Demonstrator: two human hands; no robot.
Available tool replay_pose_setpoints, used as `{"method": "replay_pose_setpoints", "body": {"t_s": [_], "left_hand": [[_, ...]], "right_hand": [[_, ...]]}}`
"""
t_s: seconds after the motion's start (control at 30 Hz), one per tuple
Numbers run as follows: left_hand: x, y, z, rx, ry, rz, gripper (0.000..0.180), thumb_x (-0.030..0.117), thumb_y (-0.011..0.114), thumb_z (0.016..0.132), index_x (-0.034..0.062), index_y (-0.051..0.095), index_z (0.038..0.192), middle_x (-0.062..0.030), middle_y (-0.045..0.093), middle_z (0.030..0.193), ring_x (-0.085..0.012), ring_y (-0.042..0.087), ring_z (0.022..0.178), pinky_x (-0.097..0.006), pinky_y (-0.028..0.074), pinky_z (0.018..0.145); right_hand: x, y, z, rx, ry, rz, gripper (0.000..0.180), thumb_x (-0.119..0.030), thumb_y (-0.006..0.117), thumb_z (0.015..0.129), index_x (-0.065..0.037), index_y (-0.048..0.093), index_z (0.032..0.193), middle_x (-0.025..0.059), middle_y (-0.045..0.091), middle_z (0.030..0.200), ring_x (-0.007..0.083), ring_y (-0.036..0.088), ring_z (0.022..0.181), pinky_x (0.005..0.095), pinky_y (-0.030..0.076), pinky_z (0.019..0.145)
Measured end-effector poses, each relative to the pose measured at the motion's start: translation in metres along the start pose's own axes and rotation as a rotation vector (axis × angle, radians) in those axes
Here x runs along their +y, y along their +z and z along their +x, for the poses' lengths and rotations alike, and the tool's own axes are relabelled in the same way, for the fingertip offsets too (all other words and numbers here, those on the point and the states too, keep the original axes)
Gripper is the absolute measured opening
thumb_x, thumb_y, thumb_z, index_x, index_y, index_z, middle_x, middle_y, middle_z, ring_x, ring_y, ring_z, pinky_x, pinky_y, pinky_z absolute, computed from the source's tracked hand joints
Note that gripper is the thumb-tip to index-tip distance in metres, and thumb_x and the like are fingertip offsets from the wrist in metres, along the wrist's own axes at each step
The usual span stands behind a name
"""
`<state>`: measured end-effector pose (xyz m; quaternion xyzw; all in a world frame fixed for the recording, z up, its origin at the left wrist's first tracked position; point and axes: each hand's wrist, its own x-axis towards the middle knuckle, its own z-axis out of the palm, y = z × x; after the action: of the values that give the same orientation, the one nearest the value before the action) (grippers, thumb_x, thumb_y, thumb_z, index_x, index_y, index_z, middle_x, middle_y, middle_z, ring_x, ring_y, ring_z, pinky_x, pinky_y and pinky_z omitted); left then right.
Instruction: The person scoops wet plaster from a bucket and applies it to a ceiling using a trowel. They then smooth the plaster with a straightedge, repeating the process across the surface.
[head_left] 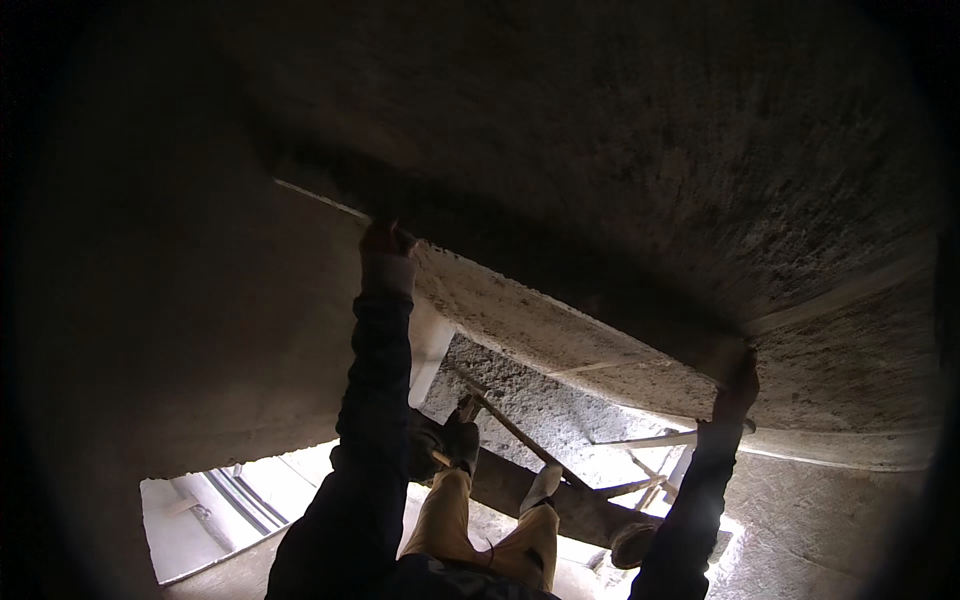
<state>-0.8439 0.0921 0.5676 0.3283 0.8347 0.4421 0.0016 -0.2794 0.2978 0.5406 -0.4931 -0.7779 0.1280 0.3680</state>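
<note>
A long, straight, dark bar [600, 290], like a plasterer's straightedge, slants across the rough plastered surface [690, 180] above me, from upper left down to the right. My left hand [388, 240] is closed round its lower edge, towards the bar's left part. Near the right end, my right hand [738, 388] grips the same bar, fingers mostly in shadow. Both arms are stretched up and forward. Deep shade hides the bar's upper edge and whether it touches the plaster along its whole length.
I stand on a wooden plank or beam [590, 515], my shoes [460, 435] close to its edge. Below it, thin wooden poles [525, 435] cross in bright light. A smooth wall [200, 330] rises at left, above a bright opening [225, 510]. Rough masonry [520, 385] lies beyond the plank.
</note>
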Motion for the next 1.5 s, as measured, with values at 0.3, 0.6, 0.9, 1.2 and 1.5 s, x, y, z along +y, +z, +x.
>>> {"method": "replay_pose_setpoints", "body": {"t_s": [0.3, 0.6, 0.9, 1.2, 1.5], "left_hand": [[-0.041, 0.039, -0.025, 0.055, 0.052, -0.074, 0.037, 0.003, 0.069, 0.070, 0.0018, 0.057, 0.105, -0.0165, 0.060, 0.099, -0.0280, 0.058, 0.093, -0.036, 0.050, 0.077], [-0.150, 0.195, -0.124, -0.014, -0.722, -0.958, 0.024, 0.002, 0.057, 0.082, 0.0017, 0.055, 0.106, -0.0067, 0.058, 0.086, -0.0173, 0.059, 0.075, -0.033, 0.052, 0.064], [-0.210, 0.303, -0.212, -0.198, -0.035, -0.050, 0.025, -0.005, 0.057, 0.074, 0.0017, 0.056, 0.098, -0.0108, 0.060, 0.077, -0.0212, 0.060, 0.074, -0.035, 0.049, 0.066], [-0.292, 0.398, -0.265, -0.208, -0.113, -0.159, 0.021, -0.002, 0.057, 0.080, 0.0005, 0.056, 0.101, -0.0097, 0.058, 0.082, -0.0191, 0.058, 0.076, -0.033, 0.050, 0.068], [-0.279, 0.345, -0.234, -0.388, -0.263, -0.178, 0.045, 0.018, 0.069, 0.077, 0.0017, 0.051, 0.115, -0.0150, 0.060, 0.097, -0.0288, 0.058, 0.091, -0.038, 0.047, 0.079]], "right_hand": [[0.012, -0.022, 0.000, -0.289, -0.175, -0.274, 0.044, -0.007, 0.054, 0.080, -0.002, 0.048, 0.123, 0.0171, 0.057, 0.113, 0.0347, 0.055, 0.103, 0.0381, 0.044, 0.087], [0.186, 0.033, -0.085, -0.193, -0.268, -0.403, 0.052, 0.002, 0.060, 0.070, -0.004, 0.051, 0.121, 0.0170, 0.055, 0.115, 0.0331, 0.053, 0.107, 0.0357, 0.044, 0.089], [0.282, 0.084, -0.135, -0.186, 0.426, 0.119, 0.037, -0.032, 0.052, 0.089, -0.003, 0.054, 0.111, 0.0074, 0.058, 0.106, 0.0175, 0.058, 0.092, 0.0317, 0.048, 0.079], [0.322, 0.148, -0.162, -0.128, 0.718, 0.417, 0.041, -0.032, 0.047, 0.092, -0.002, 0.050, 0.121, 0.0096, 0.058, 0.112, 0.0180, 0.056, 0.101, 0.0292, 0.049, 0.078], [0.341, 0.174, -0.186, -0.103, 0.164, 0.069, 0.036, -0.024, 0.047, 0.091, -0.004, 0.051, 0.121, 0.0118, 0.055, 0.118, 0.0216, 0.053, 0.109, 0.0347, 0.043, 0.093]]}}
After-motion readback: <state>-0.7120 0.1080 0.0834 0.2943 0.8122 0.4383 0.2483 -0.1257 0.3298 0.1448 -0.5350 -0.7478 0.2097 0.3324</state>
